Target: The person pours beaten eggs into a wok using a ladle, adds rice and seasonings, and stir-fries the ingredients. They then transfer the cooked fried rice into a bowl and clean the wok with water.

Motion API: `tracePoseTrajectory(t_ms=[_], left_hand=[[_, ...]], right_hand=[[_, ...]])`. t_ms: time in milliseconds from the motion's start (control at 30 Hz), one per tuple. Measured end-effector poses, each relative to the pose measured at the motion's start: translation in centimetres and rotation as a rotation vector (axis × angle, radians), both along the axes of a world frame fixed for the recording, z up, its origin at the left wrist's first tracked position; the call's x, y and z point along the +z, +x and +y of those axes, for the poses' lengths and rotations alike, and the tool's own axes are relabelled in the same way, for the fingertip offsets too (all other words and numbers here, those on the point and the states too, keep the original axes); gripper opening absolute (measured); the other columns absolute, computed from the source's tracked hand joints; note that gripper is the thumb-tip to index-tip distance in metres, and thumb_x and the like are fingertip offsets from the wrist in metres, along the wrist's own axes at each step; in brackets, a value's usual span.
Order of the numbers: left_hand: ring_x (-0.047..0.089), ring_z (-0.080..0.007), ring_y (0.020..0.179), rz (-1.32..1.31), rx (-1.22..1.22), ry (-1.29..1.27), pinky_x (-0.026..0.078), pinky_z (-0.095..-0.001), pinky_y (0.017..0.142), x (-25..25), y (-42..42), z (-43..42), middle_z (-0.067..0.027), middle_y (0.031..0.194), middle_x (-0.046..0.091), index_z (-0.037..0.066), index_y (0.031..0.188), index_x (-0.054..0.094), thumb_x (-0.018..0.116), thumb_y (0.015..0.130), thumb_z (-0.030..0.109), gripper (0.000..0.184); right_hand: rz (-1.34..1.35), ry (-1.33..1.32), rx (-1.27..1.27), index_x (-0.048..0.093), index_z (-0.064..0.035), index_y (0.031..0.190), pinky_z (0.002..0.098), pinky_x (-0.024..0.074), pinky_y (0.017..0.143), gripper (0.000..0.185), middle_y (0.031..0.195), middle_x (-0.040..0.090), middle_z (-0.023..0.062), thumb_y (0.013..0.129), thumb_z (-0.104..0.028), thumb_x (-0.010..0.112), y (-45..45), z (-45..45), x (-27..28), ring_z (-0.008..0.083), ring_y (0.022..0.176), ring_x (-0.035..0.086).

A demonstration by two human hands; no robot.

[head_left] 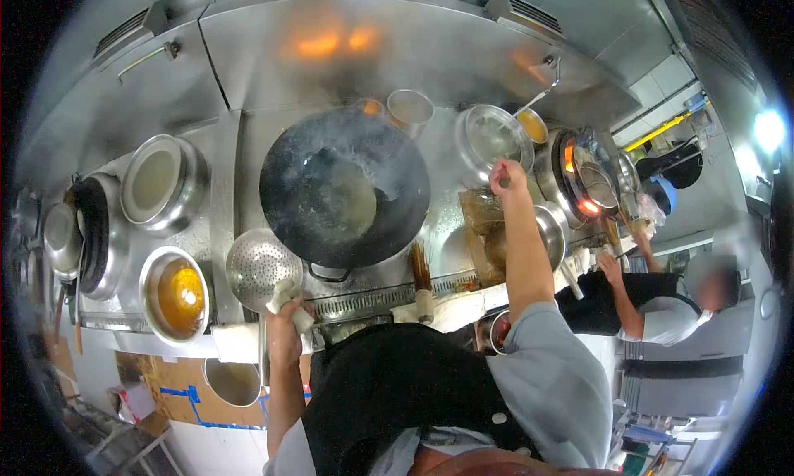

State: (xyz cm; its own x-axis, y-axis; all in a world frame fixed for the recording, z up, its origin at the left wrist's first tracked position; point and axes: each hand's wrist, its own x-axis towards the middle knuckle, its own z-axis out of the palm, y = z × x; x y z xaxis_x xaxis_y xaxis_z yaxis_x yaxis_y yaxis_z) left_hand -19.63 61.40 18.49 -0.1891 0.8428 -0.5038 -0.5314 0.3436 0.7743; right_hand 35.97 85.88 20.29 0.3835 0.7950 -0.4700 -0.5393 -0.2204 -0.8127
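Observation:
My left hand (284, 327) is closed around a folded white cloth (289, 301) at the stove's front edge. Right beside it lies a perforated skimmer (263, 265), its handle running down past my hand; whether I also grip that handle is unclear. A large black wok (343, 186) stands in front of me, steaming, with some cloudy liquid in the bottom. Out to the right, my right hand (507, 177) has its fingers curled in at the near rim of a metal pot (495, 137) of pale liquid. Anything in those fingers is too small to make out.
A bamboo brush (422, 282) stands at the stove's front. Left are a bowl of orange liquid (175, 296) and a lidded pot (157, 182). A tap (550, 75) hangs behind. Flames glow at a burner (579, 174) on the right, near a co-worker (653, 306).

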Motion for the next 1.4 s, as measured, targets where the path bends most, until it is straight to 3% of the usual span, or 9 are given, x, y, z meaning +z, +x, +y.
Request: tracePoseTrajectory(t_ms=[133,267,467,600,733,800,1033,1233,1400], left_hand=[[0.067,-0.0243,0.068,-0.059,-0.082,-0.061,0.057,-0.0371,0.06,-1.6,0.3,0.0,-0.0141,0.086,0.067,0.0,0.115,0.058,0.061,0.098,0.019,0.026],[0.065,-0.0248,0.065,-0.115,-0.02,-0.166,0.054,-0.0387,0.055,-1.0,1.4,-0.7,-0.013,0.083,0.065,0.002,0.113,0.056,0.053,0.103,0.049,0.048],[0.064,-0.0247,0.067,-0.107,-0.07,-0.167,0.052,-0.0431,0.057,-0.8,3.3,1.5,-0.0112,0.086,0.065,0.005,0.115,0.055,0.042,0.101,0.068,0.066],[0.064,-0.024,0.075,-0.071,-0.044,-0.235,0.052,-0.0414,0.066,0.1,5.7,5.0,-0.0104,0.088,0.065,0.004,0.112,0.058,0.057,0.1,0.049,0.047],[0.063,-0.0241,0.083,0.409,-0.211,0.014,0.05,-0.0382,0.073,-7.1,5.5,6.4,-0.0109,0.092,0.066,0.001,0.107,0.063,0.066,0.091,0.015,0.021],[0.062,-0.0236,0.084,0.365,-0.131,-0.153,0.049,-0.0376,0.074,-4.4,6.1,6.5,-0.0118,0.095,0.066,-0.001,0.103,0.065,0.064,0.084,0.004,0.019],[0.062,-0.0196,0.088,-0.017,-0.159,-0.1,0.051,-0.0361,0.075,-7.0,2.9,6.8,-0.0093,0.103,0.066,-0.005,0.116,0.062,0.071,0.095,0.03,0.042],[0.064,-0.0183,0.09,-0.03,-0.148,-0.022,0.053,-0.0346,0.075,-3.2,-1.3,-1.2,-0.0082,0.104,0.067,0.001,0.123,0.062,0.067,0.098,0.024,0.033],[0.066,-0.0189,0.094,0.032,-0.107,-0.065,0.055,-0.0344,0.074,-2.8,-4.3,-6.0,-0.0106,0.11,0.069,-0.001,0.125,0.062,0.063,0.089,0.003,0.036]], right_hand=[[0.695,0.374,0.37,0.06,-0.0062,0.092,0.026,0.0493,0.055,0.005,0.078,0.06,0.005,0.094,-0.01,0.058,6.7,4.9,-2.5,0.0142,0.063,0.057],[-1.006,0.088,-0.181,0.066,-0.0008,0.092,0.0365,0.052,0.052,0.016,0.069,0.061,0.0108,0.092,-0.008,0.053,6.0,5.9,-9.9,0.0269,0.053,0.058],[-0.07,-0.159,0.271,0.057,-0.0045,0.082,0.0346,0.0481,0.05,0.018,0.068,0.06,0.0058,0.098,-0.014,0.057,9.0,0.7,-12.9,0.0235,0.051,0.055],[0.474,0.378,0.05,0.055,-0.0073,0.094,0.0252,0.0402,0.047,0.017,0.07,0.052,-0.0023,0.104,-0.02,0.05,3.0,-4.5,-10.2,0.0078,0.056,0.049],[0.681,0.359,0.23,0.058,-0.0136,0.101,0.0256,0.0384,0.048,0.01,0.072,0.05,-0.0051,0.103,-0.023,0.054,-2.4,-11.7,-5.4,0.0085,0.055,0.045],[0.677,0.336,0.242,0.06,-0.0134,0.108,0.0237,0.0378,0.047,0.014,0.072,0.052,-0.0058,0.103,-0.025,0.054,-5.4,-14.3,-3.3,0.0071,0.052,0.044],[0.979,0.344,0.522,0.049,-0.0054,0.142,0.0241,0.0396,0.048,0.042,0.079,0.051,-0.0048,0.109,-0.031,0.046,-17.3,-22.8,-1.4,0.0056,0.055,0.046],[0.968,0.089,0.537,0.042,-0.0135,0.148,0.0254,0.0363,0.039,0.046,0.069,0.047,-0.0043,0.108,-0.035,0.046,-21.9,-28.3,-2.7,0.0077,0.048,0.046],[0.217,0.268,0.771,0.038,-0.0125,0.154,0.0279,0.0433,0.042,0.057,0.073,0.056,0.0042,0.101,-0.021,0.058,-24.7,-15.2,-3.8,0.014,0.051,0.053]])
